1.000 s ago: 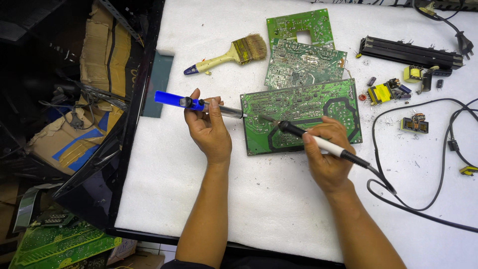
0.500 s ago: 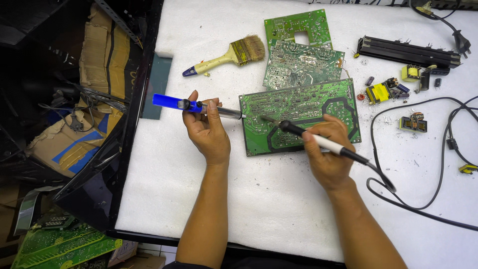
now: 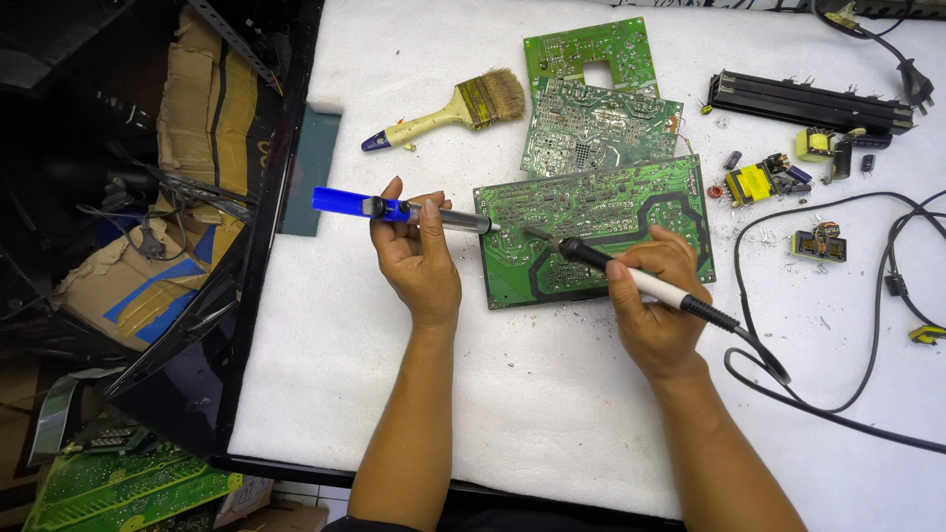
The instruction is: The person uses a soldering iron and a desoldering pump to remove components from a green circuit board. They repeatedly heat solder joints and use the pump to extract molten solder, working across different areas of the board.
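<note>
A green circuit board [image 3: 611,212] lies solder side up on the white table [image 3: 512,394]. My left hand [image 3: 419,258] holds a blue and silver desoldering pump [image 3: 394,209] level, its tip at the board's left edge. My right hand [image 3: 652,310] grips a soldering iron [image 3: 631,278] with a black and white handle; its metal tip rests on the board near the upper left. The iron's black cable [image 3: 788,379] trails off to the right.
Two more green boards [image 3: 596,94] lie behind the first one. A paint brush [image 3: 448,110] lies at the back left, a black heat sink bar [image 3: 803,99] and loose yellow components [image 3: 759,179] at the right. Cardboard and scrap [image 3: 148,197] fill the dark area left of the table.
Both hands stay on their tools at the board. The iron tip and pump tip have shifted only slightly; the view has moved a little.
</note>
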